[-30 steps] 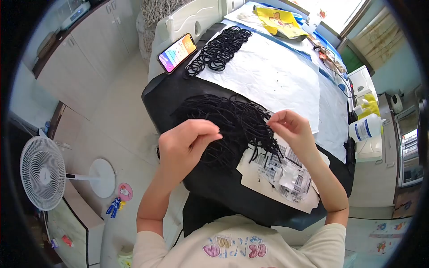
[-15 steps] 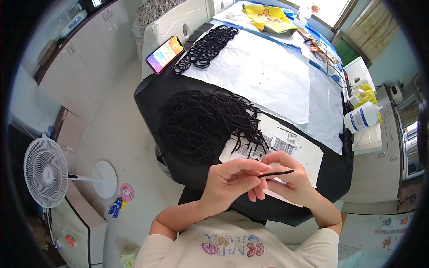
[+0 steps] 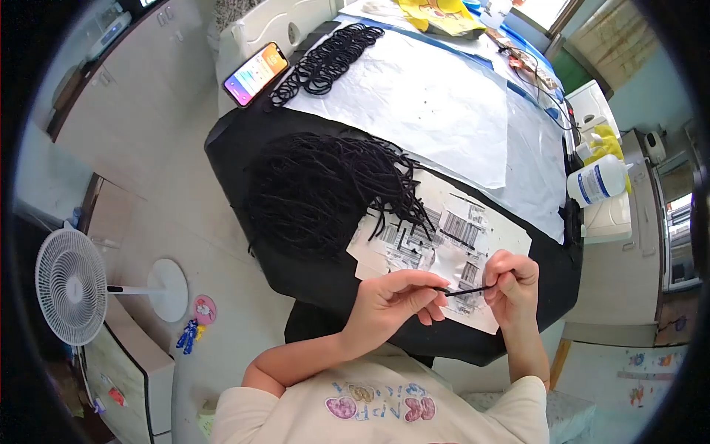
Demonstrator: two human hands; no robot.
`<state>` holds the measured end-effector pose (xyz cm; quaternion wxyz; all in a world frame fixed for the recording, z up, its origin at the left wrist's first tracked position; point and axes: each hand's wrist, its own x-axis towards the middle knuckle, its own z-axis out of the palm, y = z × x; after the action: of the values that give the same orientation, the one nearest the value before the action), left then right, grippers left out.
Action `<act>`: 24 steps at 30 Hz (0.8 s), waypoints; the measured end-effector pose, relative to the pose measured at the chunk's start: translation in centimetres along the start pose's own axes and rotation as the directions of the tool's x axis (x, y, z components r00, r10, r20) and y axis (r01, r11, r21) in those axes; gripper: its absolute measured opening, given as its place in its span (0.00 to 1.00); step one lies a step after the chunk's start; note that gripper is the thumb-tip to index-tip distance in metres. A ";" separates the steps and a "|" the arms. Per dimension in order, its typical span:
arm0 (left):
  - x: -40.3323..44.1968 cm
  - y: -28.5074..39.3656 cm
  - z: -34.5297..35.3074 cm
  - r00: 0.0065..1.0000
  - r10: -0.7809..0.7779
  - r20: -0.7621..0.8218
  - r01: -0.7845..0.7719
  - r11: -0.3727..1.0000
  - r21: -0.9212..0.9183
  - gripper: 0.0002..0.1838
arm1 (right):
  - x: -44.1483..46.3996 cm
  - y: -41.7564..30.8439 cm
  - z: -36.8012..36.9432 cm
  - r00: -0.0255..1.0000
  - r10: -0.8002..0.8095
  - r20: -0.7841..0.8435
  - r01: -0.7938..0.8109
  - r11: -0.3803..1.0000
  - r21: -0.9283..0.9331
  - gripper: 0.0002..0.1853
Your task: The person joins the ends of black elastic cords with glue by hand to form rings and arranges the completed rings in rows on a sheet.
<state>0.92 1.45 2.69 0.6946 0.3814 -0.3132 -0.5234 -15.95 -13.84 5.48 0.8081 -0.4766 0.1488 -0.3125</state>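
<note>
- Left hand (image 3: 396,300) pinches one end of a short black cord (image 3: 467,291); right hand (image 3: 515,287) grips its other part.
- Step in hand, seemingly: handling this cord between them.
- Cord pile (image 3: 307,196) lies beyond the left hand.
- Next move likely calls for steady pinches.

Pale floor (image 3: 185,185), cabinets (image 3: 140,81), bright window (image 3: 543,10)

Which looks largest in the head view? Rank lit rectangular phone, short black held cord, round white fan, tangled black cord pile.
Tangled black cord pile
Round white fan
Lit rectangular phone
Short black held cord
</note>
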 end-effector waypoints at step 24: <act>0.6 -2.0 -0.7 0.925 0.381 0.015 -0.267 0.619 0.739 0.12 | 0.0 -1.1 0.7 0.934 0.258 -0.246 -0.357 0.644 -0.677 0.09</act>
<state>0.66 0.72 0.61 0.5884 0.5991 -0.5079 -0.1922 -15.96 -13.76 6.77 0.5906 -0.6978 0.3877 -0.1181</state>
